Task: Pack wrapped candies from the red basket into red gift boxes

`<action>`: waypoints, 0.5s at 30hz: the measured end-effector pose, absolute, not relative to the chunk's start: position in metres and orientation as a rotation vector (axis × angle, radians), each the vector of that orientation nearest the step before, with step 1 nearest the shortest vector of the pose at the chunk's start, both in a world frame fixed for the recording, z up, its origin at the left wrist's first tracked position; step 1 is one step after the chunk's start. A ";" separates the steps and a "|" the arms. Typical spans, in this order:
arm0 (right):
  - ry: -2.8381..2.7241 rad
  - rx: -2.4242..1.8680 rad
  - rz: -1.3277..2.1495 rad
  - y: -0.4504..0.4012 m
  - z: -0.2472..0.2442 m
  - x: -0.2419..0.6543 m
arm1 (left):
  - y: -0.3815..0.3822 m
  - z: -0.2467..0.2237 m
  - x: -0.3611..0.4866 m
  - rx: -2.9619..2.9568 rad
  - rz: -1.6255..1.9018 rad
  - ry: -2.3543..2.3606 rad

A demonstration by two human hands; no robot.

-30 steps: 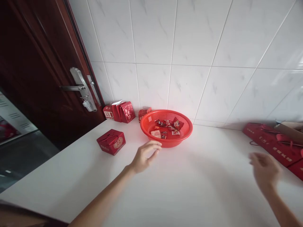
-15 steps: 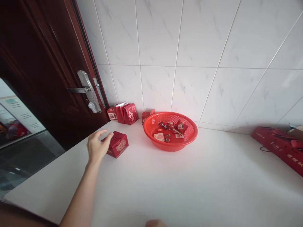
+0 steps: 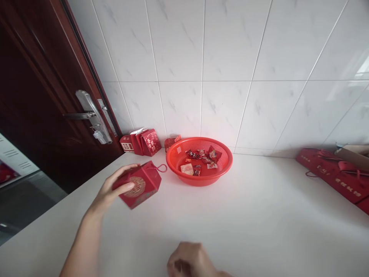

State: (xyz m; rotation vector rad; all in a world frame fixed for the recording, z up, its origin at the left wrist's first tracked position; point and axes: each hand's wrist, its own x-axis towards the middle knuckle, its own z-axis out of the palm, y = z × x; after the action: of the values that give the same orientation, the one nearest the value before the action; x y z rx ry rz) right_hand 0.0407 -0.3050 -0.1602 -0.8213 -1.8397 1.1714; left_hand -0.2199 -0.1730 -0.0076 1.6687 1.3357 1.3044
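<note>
A red box [image 3: 147,184] with a gold round emblem and a looped cord is tilted above the white table, and my left hand [image 3: 115,188] grips its left end between thumb and fingers. My right hand [image 3: 190,259] is low in the picture with its fingers curled in; whether anything is inside is too blurred to tell. Beyond the hands, a red plastic basket [image 3: 198,181] holds several small red wrapped packets [image 3: 213,154] and a pale square one [image 3: 187,169].
Several red boxes [image 3: 151,142] stand against the tiled wall, left of the basket. A dark wooden door [image 3: 37,96] with a metal handle is at the left. Large red boxes [image 3: 331,175] lie at the right edge of the white table [image 3: 245,223].
My left hand has closed on the red box, lifted it and tilted it. My right hand has come further into view at the bottom. The view has shifted slightly right.
</note>
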 end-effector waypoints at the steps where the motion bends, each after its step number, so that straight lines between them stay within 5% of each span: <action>1: -1.712 -0.891 1.166 -0.300 -0.149 0.046 | -0.177 -0.005 -0.217 1.628 1.289 1.151; 5: -1.374 -1.069 1.010 -0.273 -0.118 0.073 | -0.188 -0.009 -0.181 1.759 1.052 0.775; 15: -0.985 -1.150 0.967 -0.246 -0.104 0.106 | -0.225 -0.059 -0.095 2.348 0.823 0.825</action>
State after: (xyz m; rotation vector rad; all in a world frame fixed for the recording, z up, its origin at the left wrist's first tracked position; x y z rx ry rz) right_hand 0.1055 -0.2459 -0.1041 -1.1504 -0.9848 0.9670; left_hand -0.0952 -0.2249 -0.0589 2.3478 0.8245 0.8232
